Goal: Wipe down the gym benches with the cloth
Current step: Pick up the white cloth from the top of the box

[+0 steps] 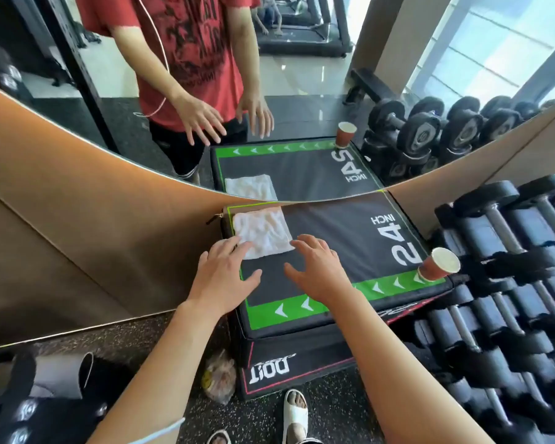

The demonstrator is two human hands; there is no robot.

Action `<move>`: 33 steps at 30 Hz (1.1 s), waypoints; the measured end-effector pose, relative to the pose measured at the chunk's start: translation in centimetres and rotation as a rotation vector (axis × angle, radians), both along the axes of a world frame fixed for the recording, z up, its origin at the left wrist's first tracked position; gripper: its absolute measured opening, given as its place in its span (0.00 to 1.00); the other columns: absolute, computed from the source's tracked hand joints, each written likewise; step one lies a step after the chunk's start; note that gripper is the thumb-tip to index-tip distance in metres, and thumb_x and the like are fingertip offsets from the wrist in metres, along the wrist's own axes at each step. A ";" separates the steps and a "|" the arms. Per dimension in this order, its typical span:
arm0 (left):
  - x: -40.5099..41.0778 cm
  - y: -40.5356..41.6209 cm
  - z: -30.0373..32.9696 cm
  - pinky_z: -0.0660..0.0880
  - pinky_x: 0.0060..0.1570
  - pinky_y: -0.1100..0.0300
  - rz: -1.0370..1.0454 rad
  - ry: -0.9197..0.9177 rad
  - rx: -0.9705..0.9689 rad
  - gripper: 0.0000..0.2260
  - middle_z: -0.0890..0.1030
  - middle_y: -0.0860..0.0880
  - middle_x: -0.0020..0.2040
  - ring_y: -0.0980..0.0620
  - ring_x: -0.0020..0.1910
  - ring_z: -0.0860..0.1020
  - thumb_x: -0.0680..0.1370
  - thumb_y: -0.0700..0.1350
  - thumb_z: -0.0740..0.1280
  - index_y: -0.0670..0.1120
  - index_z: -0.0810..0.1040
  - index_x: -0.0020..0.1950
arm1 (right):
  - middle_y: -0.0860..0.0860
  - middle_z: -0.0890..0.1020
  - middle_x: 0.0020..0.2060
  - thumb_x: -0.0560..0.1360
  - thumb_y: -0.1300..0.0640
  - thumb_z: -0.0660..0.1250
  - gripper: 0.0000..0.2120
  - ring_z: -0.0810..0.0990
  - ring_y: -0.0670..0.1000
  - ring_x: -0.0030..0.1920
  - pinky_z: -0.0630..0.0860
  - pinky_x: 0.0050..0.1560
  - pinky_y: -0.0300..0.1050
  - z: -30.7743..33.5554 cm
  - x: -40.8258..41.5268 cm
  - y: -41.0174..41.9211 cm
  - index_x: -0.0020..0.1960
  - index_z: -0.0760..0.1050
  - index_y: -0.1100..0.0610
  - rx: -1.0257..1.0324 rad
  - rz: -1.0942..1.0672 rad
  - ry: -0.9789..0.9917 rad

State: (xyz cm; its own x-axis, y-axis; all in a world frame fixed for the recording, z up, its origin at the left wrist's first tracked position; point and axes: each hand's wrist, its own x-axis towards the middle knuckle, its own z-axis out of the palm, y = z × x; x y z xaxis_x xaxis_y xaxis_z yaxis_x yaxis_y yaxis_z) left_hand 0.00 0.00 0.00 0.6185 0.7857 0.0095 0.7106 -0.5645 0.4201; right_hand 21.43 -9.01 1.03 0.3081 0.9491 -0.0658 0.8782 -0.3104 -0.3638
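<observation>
A folded white cloth (263,230) lies flat on the far left corner of a black padded box (334,238) with green arrow borders and "24 INCH" printed on it. My left hand (225,277) hovers with spread fingers at the cloth's near left corner, fingertips at its edge. To its right, my right hand (318,267) is spread over the black top, fingertips close to the cloth's near right corner. Neither hand holds anything.
A red paper cup (438,264) stands on the box's near right corner. A rack of black dumbbells (510,283) fills the right side. A wall mirror (141,91) behind the box reflects me. A plastic bag (220,378) and a grey bin (61,374) sit on the floor.
</observation>
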 end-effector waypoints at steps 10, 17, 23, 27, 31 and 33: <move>6.8 3.4 -3.3 0.65 0.75 0.40 0.101 0.091 -0.061 0.29 0.66 0.51 0.81 0.47 0.81 0.62 0.80 0.61 0.68 0.55 0.69 0.80 | 0.48 0.69 0.77 0.80 0.43 0.67 0.29 0.64 0.54 0.78 0.64 0.74 0.57 -4.2 6.4 7.6 0.79 0.69 0.51 -0.097 0.212 0.053; 8.9 3.9 -6.4 0.64 0.75 0.39 0.173 0.185 -0.151 0.28 0.64 0.53 0.82 0.49 0.81 0.61 0.81 0.61 0.66 0.56 0.69 0.80 | 0.47 0.71 0.77 0.83 0.51 0.64 0.23 0.67 0.53 0.77 0.67 0.71 0.56 -8.0 8.7 10.8 0.77 0.71 0.52 -0.131 0.361 0.074; 9.7 2.8 -8.5 0.64 0.75 0.38 0.196 0.204 -0.219 0.28 0.63 0.55 0.82 0.50 0.81 0.60 0.80 0.60 0.67 0.57 0.68 0.80 | 0.46 0.71 0.76 0.83 0.59 0.62 0.21 0.70 0.53 0.76 0.68 0.67 0.55 -10.9 9.6 10.5 0.76 0.73 0.53 -0.133 0.426 0.078; 9.8 2.8 -9.0 0.66 0.74 0.39 0.203 0.202 -0.207 0.28 0.65 0.55 0.81 0.50 0.80 0.61 0.79 0.60 0.68 0.57 0.70 0.79 | 0.47 0.72 0.75 0.81 0.61 0.63 0.23 0.71 0.53 0.74 0.66 0.65 0.54 -11.6 9.5 9.8 0.75 0.74 0.53 -0.093 0.437 0.031; 9.6 2.5 -9.3 0.66 0.75 0.42 0.179 0.184 -0.198 0.28 0.65 0.55 0.81 0.51 0.80 0.61 0.79 0.60 0.68 0.57 0.69 0.79 | 0.48 0.73 0.74 0.80 0.61 0.63 0.22 0.73 0.55 0.72 0.67 0.63 0.55 -11.9 9.7 9.1 0.73 0.75 0.54 -0.073 0.429 -0.003; 9.6 2.0 -9.5 0.65 0.75 0.45 0.160 0.174 -0.192 0.28 0.65 0.55 0.81 0.51 0.81 0.60 0.79 0.60 0.68 0.57 0.70 0.79 | 0.48 0.74 0.73 0.79 0.61 0.64 0.22 0.74 0.55 0.72 0.68 0.63 0.55 -12.2 9.8 8.2 0.73 0.75 0.53 -0.067 0.412 -0.012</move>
State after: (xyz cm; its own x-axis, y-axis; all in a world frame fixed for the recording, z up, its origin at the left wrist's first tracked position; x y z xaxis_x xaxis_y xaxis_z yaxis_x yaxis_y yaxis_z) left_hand 9.62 2.03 -9.47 0.4662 0.8505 -0.2437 0.8546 -0.3616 0.3727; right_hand 31.19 -0.79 -11.12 -0.0950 0.9869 -0.1301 0.9380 0.0450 -0.3437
